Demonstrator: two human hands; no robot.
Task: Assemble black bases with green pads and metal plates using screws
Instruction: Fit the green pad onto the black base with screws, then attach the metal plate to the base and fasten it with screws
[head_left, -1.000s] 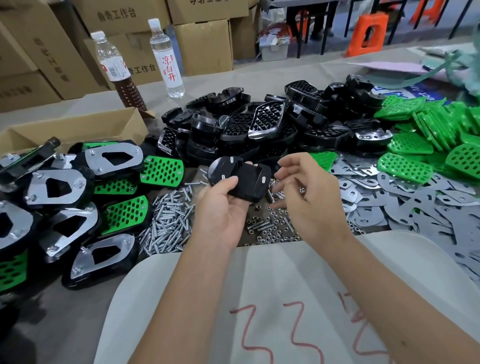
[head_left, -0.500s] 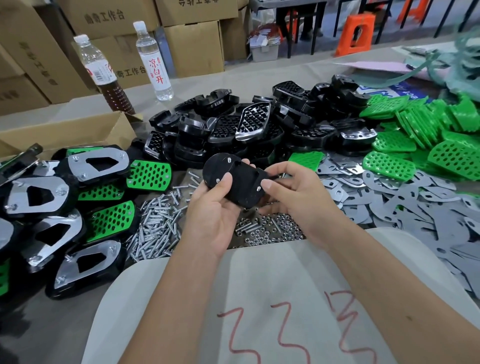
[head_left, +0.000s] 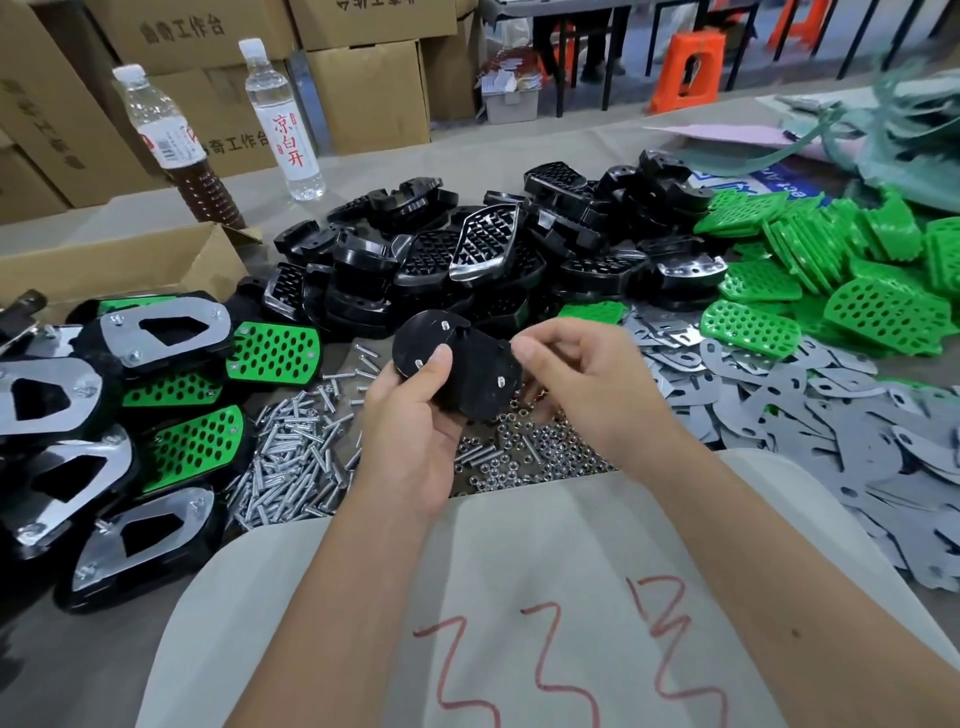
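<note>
My left hand (head_left: 415, 431) grips a black base (head_left: 467, 371) from below, thumb on its flat upper face, where three screw ends stick up. My right hand (head_left: 582, 384) holds the base's right edge with curled fingers. Beneath the hands lie a heap of screws (head_left: 296, 467) and a patch of small nuts (head_left: 540, 457). Loose black bases (head_left: 467, 260) are piled behind. Green pads (head_left: 831, 270) lie to the right, grey metal plates (head_left: 857, 415) below them.
Finished assemblies (head_left: 156, 332) with green pads and metal plates are stacked at the left. An open cardboard box (head_left: 124, 265) and two bottles (head_left: 280, 119) stand at the back left. More cartons line the rear, and an orange stool (head_left: 685, 70) stands beyond the table.
The base has turned in my hands so its flat face with screw ends faces up. My right hand came in from the nuts to the base's right edge.
</note>
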